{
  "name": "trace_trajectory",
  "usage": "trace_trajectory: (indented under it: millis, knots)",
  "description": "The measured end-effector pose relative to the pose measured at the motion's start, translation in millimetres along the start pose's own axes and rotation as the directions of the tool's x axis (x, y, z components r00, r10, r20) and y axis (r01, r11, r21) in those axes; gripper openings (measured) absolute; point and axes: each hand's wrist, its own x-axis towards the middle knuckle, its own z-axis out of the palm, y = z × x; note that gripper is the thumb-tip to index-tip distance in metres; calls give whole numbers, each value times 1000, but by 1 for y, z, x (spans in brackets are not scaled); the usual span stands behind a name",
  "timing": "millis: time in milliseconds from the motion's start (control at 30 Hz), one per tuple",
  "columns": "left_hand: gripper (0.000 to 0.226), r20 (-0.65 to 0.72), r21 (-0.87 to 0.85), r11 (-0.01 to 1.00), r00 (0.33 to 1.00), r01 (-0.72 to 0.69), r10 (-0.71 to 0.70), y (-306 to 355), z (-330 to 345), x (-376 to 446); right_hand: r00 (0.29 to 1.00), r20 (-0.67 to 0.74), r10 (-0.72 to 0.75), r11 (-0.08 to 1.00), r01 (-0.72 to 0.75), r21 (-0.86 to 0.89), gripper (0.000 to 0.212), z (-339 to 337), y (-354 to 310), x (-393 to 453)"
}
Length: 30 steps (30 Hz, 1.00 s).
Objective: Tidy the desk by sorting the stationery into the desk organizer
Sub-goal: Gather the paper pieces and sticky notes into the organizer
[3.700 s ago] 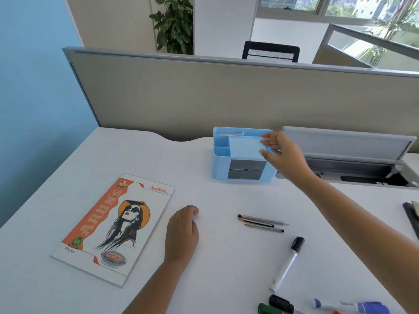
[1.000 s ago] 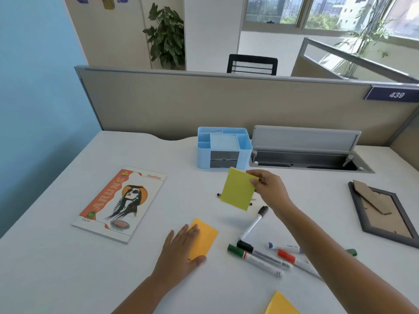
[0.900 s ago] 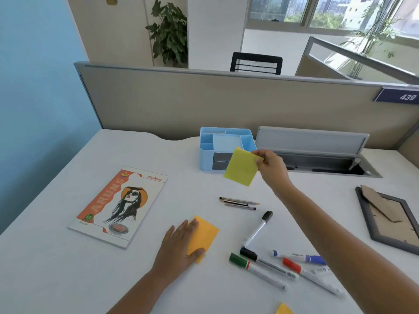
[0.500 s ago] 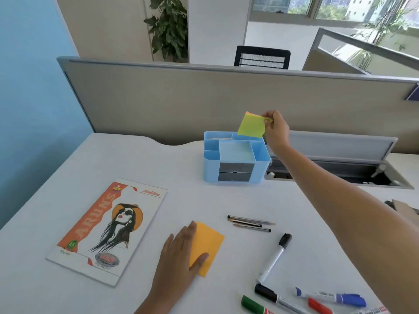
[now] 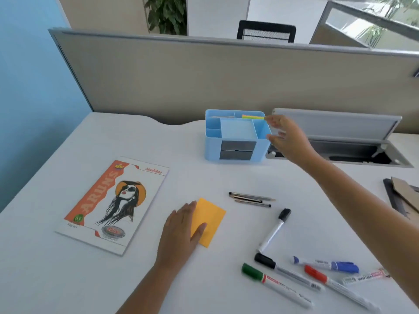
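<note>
Head view: right hand [image 5: 289, 141] spread beside organizer [image 5: 235, 138]; left hand [image 5: 181, 232] flat on orange notes [image 5: 212, 219].

View: one head-worn wide-angle camera, the only view.
Position: above the near edge of the white table [image 5: 226, 177], at the person's own eye height.
Facing: forward and steeply down, toward the beige partition [image 5: 226, 73] at the far side.
Nearness: both forearms enter from the bottom edge; the blue desk organizer [image 5: 235, 137] sits mid-frame, at arm's reach.
Distortion: straight edges bow outward near the borders.
</note>
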Motion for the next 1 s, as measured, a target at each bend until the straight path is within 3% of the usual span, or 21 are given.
trace_trajectory:
  millis: [67,167,300,367,467,633,733,800,933,1000]
  knots:
    - [63,-1,10,1000,1000,10,-10,3,-3,-2,949,307,-66,975,127,-183,59,-5,-5,-67]
    - [65,-13,39,999,1000,2,-2,5,-7,-3,749,661,-56,879,350,-322,76,-1,-2,-160]
    - [72,0,32,999,1000,11,-11,6,-8,-3,512,859,12,831,472,-293,90,-4,5,-239]
    - [74,13,22,1000,1000,15,-16,7,-8,-4,448,893,41,799,523,-299,100,-2,13,-262]
    - [75,32,19,1000,999,22,-23,9,-9,-5,493,867,63,779,519,-352,104,8,22,-275]
    - [74,53,16,999,998,38,-39,9,-9,-6,707,707,-21,797,438,-415,87,43,10,-262]
    - [61,34,28,998,998,49,-50,7,-8,-6,803,595,-39,800,382,-463,78,62,-2,-248]
    - [51,13,43,994,994,104,-104,6,-9,-4,825,562,-66,846,345,-406,79,65,-9,-239]
    - [36,-18,78,976,979,202,-201,4,-9,-2,753,658,9,873,315,-373,87,71,-15,-235]
    - [33,-23,80,977,980,196,-195,3,-7,-3,754,656,36,868,302,-395,83,78,-14,-237]
